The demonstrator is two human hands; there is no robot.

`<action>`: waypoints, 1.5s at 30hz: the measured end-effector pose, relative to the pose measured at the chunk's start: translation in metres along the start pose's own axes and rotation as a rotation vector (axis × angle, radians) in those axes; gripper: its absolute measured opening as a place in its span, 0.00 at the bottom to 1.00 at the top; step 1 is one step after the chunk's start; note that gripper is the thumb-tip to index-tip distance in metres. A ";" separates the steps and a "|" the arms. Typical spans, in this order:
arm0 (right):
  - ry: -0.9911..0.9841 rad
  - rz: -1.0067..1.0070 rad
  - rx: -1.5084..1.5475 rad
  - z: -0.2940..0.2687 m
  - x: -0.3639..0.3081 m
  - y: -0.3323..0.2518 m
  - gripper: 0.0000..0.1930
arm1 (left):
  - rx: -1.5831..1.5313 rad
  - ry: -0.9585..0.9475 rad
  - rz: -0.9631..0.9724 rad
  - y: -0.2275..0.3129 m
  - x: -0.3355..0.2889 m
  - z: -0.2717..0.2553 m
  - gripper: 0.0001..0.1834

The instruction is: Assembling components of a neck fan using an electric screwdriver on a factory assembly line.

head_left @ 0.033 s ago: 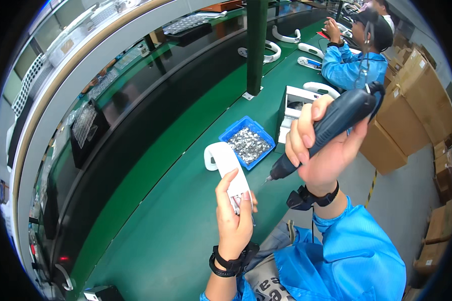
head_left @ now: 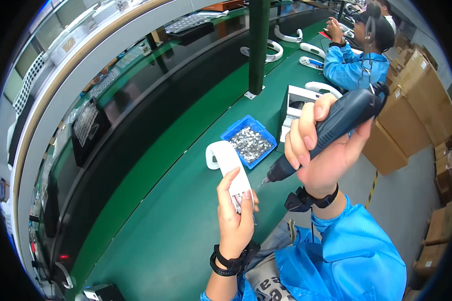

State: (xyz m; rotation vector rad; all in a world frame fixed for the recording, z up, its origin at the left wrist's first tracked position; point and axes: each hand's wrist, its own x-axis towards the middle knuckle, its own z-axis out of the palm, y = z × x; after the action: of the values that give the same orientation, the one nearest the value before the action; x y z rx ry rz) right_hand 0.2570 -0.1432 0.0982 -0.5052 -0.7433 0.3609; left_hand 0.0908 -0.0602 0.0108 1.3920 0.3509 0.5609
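Note:
My left hand (head_left: 234, 210) is closed round the lower end of a white curved plastic part (head_left: 229, 163), its hooked end pointing up and away. Small metal-looking details show in an opening near my thumb, too small to name. In my right hand (head_left: 326, 155) is a dark electric screwdriver (head_left: 331, 128), hung from a coiled cord or spring. Its thin bit points down and left, beside the white part and apart from it. Just beyond the part sits a blue bin (head_left: 263, 161) full of small shiny metal pieces (head_left: 249, 143).
A white and black box-like fixture (head_left: 291, 108) stands right of the bin. A green post (head_left: 257, 50) rises from the green bench (head_left: 150, 246). Further along are white curved parts (head_left: 314, 49) and a co-worker in blue (head_left: 354, 65). Cardboard boxes (head_left: 412, 105) are stacked at right.
The screwdriver's bit has moved slightly down and left, closer to the white part. My left hand keeps its hold on the part.

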 end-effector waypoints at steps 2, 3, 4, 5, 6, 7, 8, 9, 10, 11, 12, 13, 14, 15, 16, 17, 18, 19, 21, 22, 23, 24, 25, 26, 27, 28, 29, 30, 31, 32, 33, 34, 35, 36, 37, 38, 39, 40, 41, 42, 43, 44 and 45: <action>-0.142 -0.015 0.015 0.010 0.002 0.002 0.39 | 0.022 -0.008 0.022 0.001 0.001 -0.001 0.25; -0.143 -0.011 0.019 0.013 0.001 0.005 0.39 | 0.007 -0.012 0.016 0.001 0.001 0.000 0.26; -0.181 -0.006 0.037 0.016 -0.001 0.009 0.39 | -0.006 -0.011 0.011 0.001 0.000 -0.001 0.26; -0.218 0.000 0.055 0.018 -0.003 0.012 0.39 | -0.035 -0.019 0.007 -0.001 -0.001 -0.003 0.25; -0.218 0.008 0.062 0.019 -0.005 0.015 0.39 | -0.032 -0.009 0.004 -0.002 -0.002 -0.004 0.25; -0.236 0.021 0.060 0.020 -0.006 0.016 0.39 | -0.033 -0.003 0.008 -0.002 -0.001 -0.005 0.26; -0.253 0.035 0.056 0.020 -0.008 0.017 0.40 | -0.034 0.003 0.012 -0.003 -0.001 -0.006 0.26; -0.275 0.043 0.040 0.019 -0.010 0.018 0.40 | -0.035 0.008 0.009 -0.004 -0.002 -0.007 0.26; -0.274 0.044 0.042 0.019 -0.010 0.018 0.40 | -0.038 0.006 0.010 -0.004 -0.001 -0.007 0.26; -0.292 0.051 0.021 0.019 -0.010 0.017 0.40 | -0.041 0.004 0.011 -0.005 -0.001 -0.007 0.27; -0.309 0.058 0.000 0.019 -0.010 0.017 0.40 | -0.041 0.005 0.010 -0.005 -0.001 -0.006 0.27; -0.308 0.061 0.000 0.020 -0.010 0.018 0.40 | -0.048 0.003 0.008 -0.006 0.000 -0.007 0.26; -0.307 0.075 -0.006 0.020 -0.011 0.019 0.40 | -0.055 0.000 0.007 -0.007 0.000 -0.008 0.26; -0.306 0.089 -0.012 0.020 -0.011 0.020 0.41 | -0.057 0.001 0.006 -0.007 0.001 -0.008 0.26; -0.307 0.092 -0.010 0.022 -0.011 0.021 0.41 | -0.069 -0.012 0.010 -0.007 0.001 -0.008 0.25; -0.298 0.092 -0.011 0.023 -0.011 0.022 0.41 | -0.082 -0.025 0.015 -0.006 0.001 -0.008 0.25; -0.288 0.093 -0.012 0.025 -0.011 0.023 0.42 | -0.083 -0.023 0.015 -0.007 0.001 -0.007 0.25; -0.289 0.097 -0.009 0.028 -0.009 0.023 0.42 | -0.082 -0.025 0.022 -0.009 0.000 -0.006 0.25; -0.287 0.193 0.000 0.034 -0.005 0.022 0.45 | -0.082 -0.024 0.028 -0.011 -0.001 -0.004 0.25; -0.288 0.197 0.002 0.036 -0.006 0.026 0.45 | -0.057 0.007 0.032 -0.012 -0.002 -0.003 0.25; -0.270 0.221 0.011 0.038 -0.008 0.029 0.46 | -0.032 0.037 0.036 -0.013 -0.002 -0.004 0.27; -0.253 0.244 0.021 0.040 -0.009 0.032 0.47 | -0.031 0.042 0.034 -0.012 -0.002 -0.006 0.27; -0.308 0.283 0.010 0.040 -0.006 0.029 0.48 | 0.033 0.035 0.098 -0.010 -0.001 -0.006 0.27; -0.308 0.281 0.004 0.043 -0.007 0.027 0.48 | 0.097 0.029 0.161 -0.008 0.000 -0.007 0.27; -0.239 0.292 -0.007 0.048 -0.009 0.027 0.48 | 0.093 0.025 0.163 -0.010 0.000 -0.005 0.27; -0.171 0.304 -0.011 0.052 -0.014 0.029 0.49 | 0.078 0.036 0.141 -0.014 -0.002 -0.004 0.27; -0.044 0.296 0.027 0.050 -0.022 0.035 0.49 | 0.063 0.047 0.119 -0.016 -0.002 -0.004 0.26; -0.046 0.294 0.029 0.048 -0.023 0.038 0.49 | 0.064 0.048 0.121 -0.014 -0.002 -0.005 0.26; -0.029 0.292 0.022 0.046 -0.024 0.041 0.50 | 0.093 0.051 0.133 -0.010 -0.001 -0.005 0.26; -0.013 0.289 0.016 0.048 -0.023 0.042 0.50 | 0.123 0.053 0.144 -0.008 -0.001 -0.005 0.26; -0.097 0.282 0.048 0.050 -0.015 0.042 0.51 | 0.127 0.054 0.146 -0.008 0.001 -0.006 0.26; -0.096 0.274 0.046 0.050 -0.013 0.038 0.51 | 0.150 0.050 0.163 -0.009 0.003 -0.006 0.25; -0.141 0.320 -0.053 0.050 -0.011 0.034 0.52 | 0.173 0.045 0.180 -0.009 0.004 -0.005 0.25; -0.185 0.365 -0.152 0.050 -0.009 0.030 0.52 | 0.177 0.036 0.187 -0.008 0.006 -0.004 0.25; -0.225 0.335 -0.217 0.047 -0.011 0.035 0.54 | 0.150 0.052 0.192 -0.009 0.005 -0.003 0.25; -0.227 0.323 -0.209 0.047 -0.011 0.037 0.54 | 0.124 0.067 0.198 -0.009 0.006 -0.003 0.25; -0.216 0.318 -0.191 0.048 -0.012 0.037 0.54 | 0.137 0.063 0.208 -0.011 0.006 -0.005 0.25; -0.210 0.308 -0.175 0.049 -0.011 0.036 0.54 | 0.088 0.057 0.142 -0.014 0.006 -0.007 0.26; -0.199 0.261 -0.148 0.049 -0.010 0.034 0.53 | 0.041 0.051 0.077 -0.013 0.006 -0.009 0.27; -0.073 0.175 0.025 0.049 -0.016 0.033 0.50 | 0.057 0.047 0.096 -0.008 0.004 -0.011 0.27; -0.081 0.092 0.042 0.044 -0.019 0.037 0.48 | 0.201 0.003 0.124 -0.005 0.003 -0.024 0.27; -0.086 0.010 0.055 0.037 -0.021 0.035 0.46 | 0.343 -0.042 0.149 -0.001 0.002 -0.034 0.28; -0.060 -0.024 0.091 0.032 -0.021 0.032 0.48 | 0.425 -0.018 0.207 0.000 0.003 -0.046 0.29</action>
State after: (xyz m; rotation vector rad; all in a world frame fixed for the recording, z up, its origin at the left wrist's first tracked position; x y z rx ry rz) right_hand 0.2157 -0.1173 0.0896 -0.4004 -0.7869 0.3875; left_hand 0.0679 -0.0208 0.0035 1.8560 0.3250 0.6680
